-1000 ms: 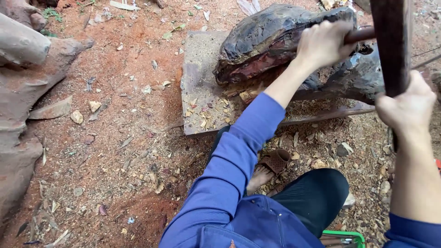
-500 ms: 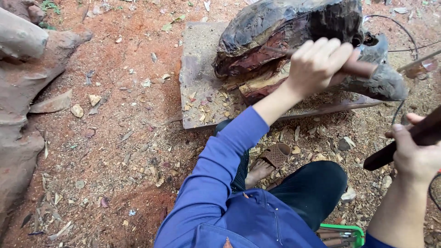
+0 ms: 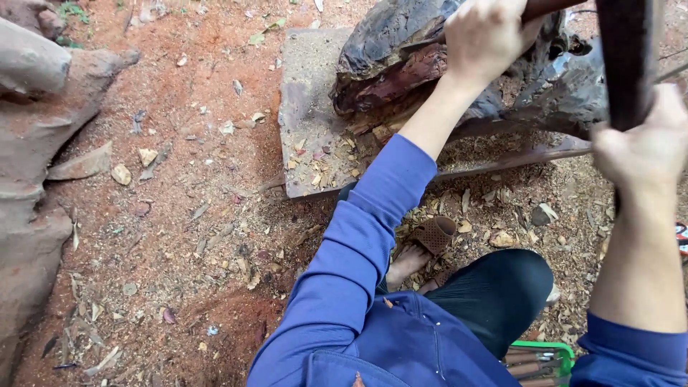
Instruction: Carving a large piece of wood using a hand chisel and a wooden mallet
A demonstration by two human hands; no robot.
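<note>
Both hands closed: left hand (image 3: pixel 487 36) gripping a probable chisel (image 3: pixel 548 7) over wood chunk (image 3: pixel 401 50), right hand (image 3: pixel 645 147) around mallet (image 3: pixel 627 57).

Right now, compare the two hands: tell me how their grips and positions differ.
The left hand reaches far forward on a straight arm and wraps a reddish-brown handle lying against the dark chunk of wood; the right hand is drawn back nearer the body. The right hand grips a dark, upright tool shaft, while the left's handle lies slantwise. Both are bare, closed fists above rolled blue sleeves.
</note>
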